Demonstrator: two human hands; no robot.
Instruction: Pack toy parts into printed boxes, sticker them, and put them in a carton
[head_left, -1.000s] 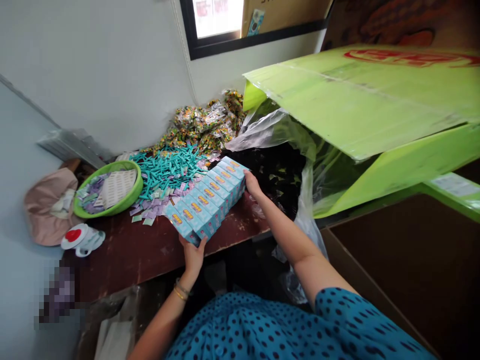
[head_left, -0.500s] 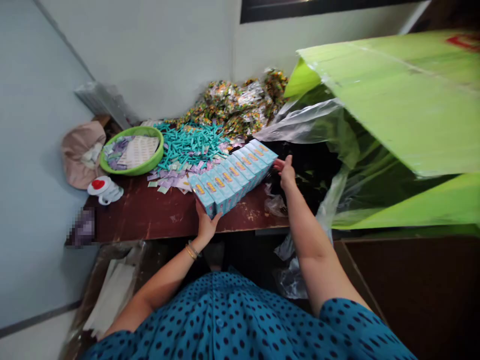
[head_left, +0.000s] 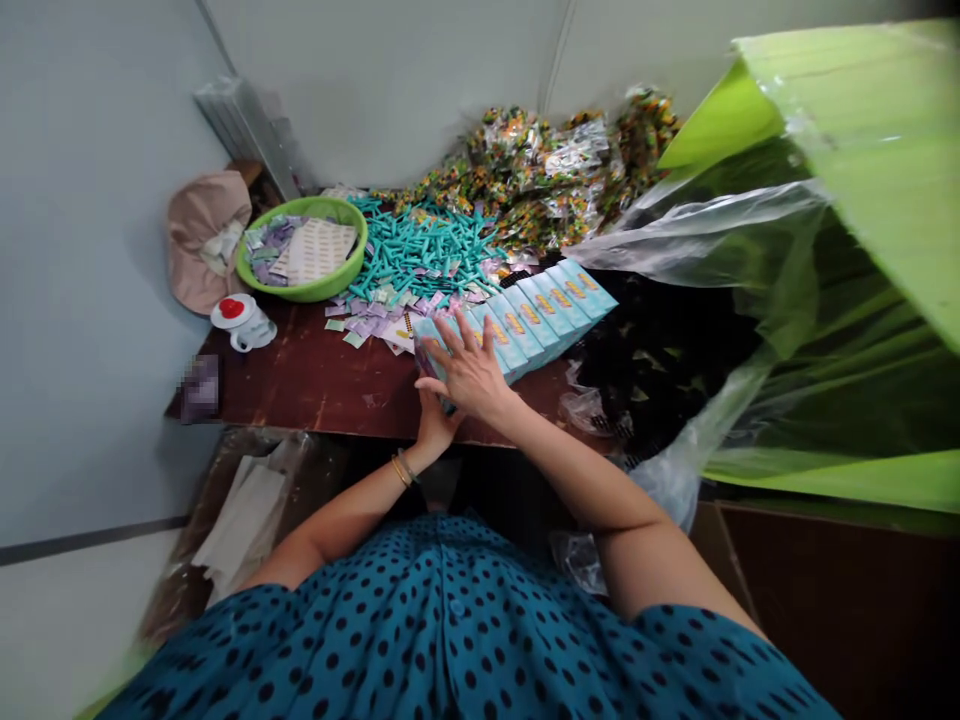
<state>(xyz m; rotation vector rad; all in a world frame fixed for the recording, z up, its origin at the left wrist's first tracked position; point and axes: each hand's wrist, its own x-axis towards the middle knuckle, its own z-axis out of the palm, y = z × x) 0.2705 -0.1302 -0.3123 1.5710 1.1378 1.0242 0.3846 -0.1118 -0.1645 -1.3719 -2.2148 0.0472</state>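
Observation:
A row of several small light-blue cardboard boxes [head_left: 551,315] stands slantwise on the dark red table, packed side by side. My left hand [head_left: 436,425] holds the row's near left end, its fingers partly hidden by the boxes and my other hand. Over that same end lies my right hand [head_left: 474,375], open, with its fingers spread on the box tops. Behind the row is a heap of turquoise stick-like pieces [head_left: 427,245], with small purple and green packets [head_left: 371,318] scattered in front of it.
A green basin [head_left: 304,292] with packets and printed sheets sits at the left, near a lidded white mug [head_left: 253,330] and a pink cloth bag [head_left: 196,240]. Shiny multicoloured wrappers [head_left: 555,170] pile against the wall. A lime-green carton [head_left: 877,130] with clear plastic lining fills the right.
My right hand has moved left from the row's far right end onto the tops at its left end. My left hand stays at the left end. The view has shifted.

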